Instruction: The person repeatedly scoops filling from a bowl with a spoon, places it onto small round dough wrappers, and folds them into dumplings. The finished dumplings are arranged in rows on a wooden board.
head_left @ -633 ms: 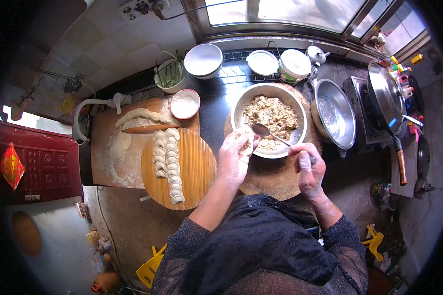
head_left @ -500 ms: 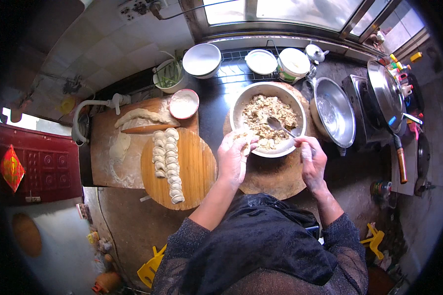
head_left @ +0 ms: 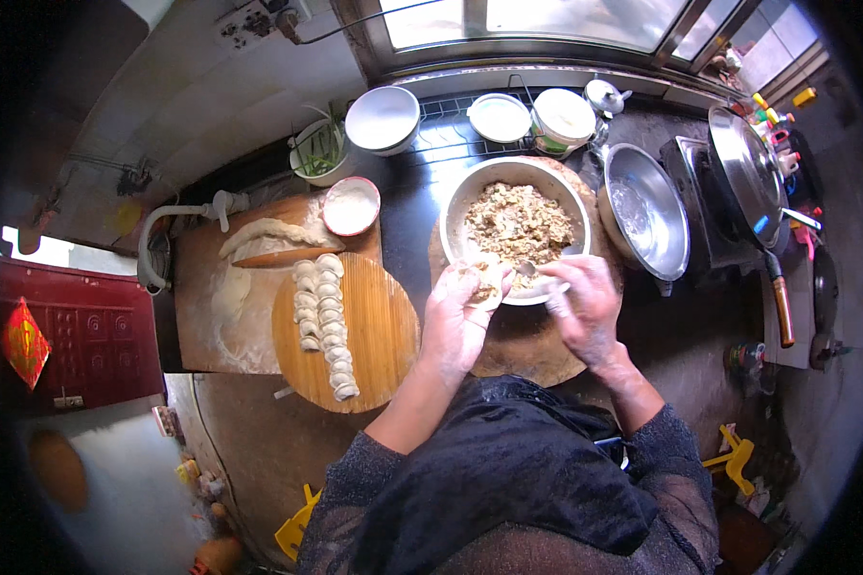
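Observation:
My left hand (head_left: 451, 321) is cupped around a round dough wrapper (head_left: 489, 299) at the near left rim of a white bowl (head_left: 462, 196). Some filling sits on the wrapper. Just to the right, over the bowl's near edge, my right hand (head_left: 593, 311) is closed on a metal spoon (head_left: 525, 269), its head pointing left toward the wrapper. Most of the spoon's handle is hidden by the fingers. Chunky brownish filling (head_left: 518, 220) lies in the bowl. Two rows of folded dumplings (head_left: 332, 316) rest on a round wooden board (head_left: 384, 335) to the left.
A floured rectangular board (head_left: 197, 326) holds a dough roll (head_left: 273, 233), a rolling pin (head_left: 283, 257) and a small bowl of flour (head_left: 351, 205). Under the filling bowl is a round chopping block (head_left: 527, 355). A steel basin (head_left: 644, 211) and a stove with a lidded pan (head_left: 746, 168) stand at the right.
The spoon has come out of the middle of the filling to the near rim, beside the wrapper. My right hand has turned over the rim. Filling now shows on the wrapper in my left hand.

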`<state>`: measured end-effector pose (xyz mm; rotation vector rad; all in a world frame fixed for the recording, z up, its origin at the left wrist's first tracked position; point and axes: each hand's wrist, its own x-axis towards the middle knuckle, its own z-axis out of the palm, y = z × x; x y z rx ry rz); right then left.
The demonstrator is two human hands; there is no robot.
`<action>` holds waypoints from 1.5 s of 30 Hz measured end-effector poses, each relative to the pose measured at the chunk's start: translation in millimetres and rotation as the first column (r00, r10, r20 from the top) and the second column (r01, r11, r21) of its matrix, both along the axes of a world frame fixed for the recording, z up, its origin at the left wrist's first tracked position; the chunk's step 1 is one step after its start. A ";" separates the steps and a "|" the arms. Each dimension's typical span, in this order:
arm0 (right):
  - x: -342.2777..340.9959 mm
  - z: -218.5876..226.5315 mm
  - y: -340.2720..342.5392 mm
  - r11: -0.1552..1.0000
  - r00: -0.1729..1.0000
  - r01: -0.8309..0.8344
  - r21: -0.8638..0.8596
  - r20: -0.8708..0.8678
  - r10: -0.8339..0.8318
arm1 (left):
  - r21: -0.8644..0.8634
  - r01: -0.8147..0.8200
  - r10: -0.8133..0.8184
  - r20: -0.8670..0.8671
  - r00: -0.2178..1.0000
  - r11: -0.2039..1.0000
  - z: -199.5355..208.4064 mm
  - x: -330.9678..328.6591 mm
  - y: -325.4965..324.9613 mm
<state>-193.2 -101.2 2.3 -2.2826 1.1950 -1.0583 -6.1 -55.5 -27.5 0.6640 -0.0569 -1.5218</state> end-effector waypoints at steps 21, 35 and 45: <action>23.1 -4.5 -10.8 0.962 0.957 -0.270 0.029 0.121 0.265 | -0.031 0.071 -0.070 0.005 0.998 0.997 7.6 7.2 4.9; 36.3 11.6 -9.7 0.925 0.914 -0.337 0.175 0.299 0.276 | 0.131 0.126 -0.180 0.618 0.765 0.983 40.3 -2.2 11.3; 37.1 13.9 -1.9 0.710 0.757 -0.459 0.534 0.653 -0.001 | -0.084 0.332 -0.128 0.812 0.570 0.940 52.3 14.4 24.2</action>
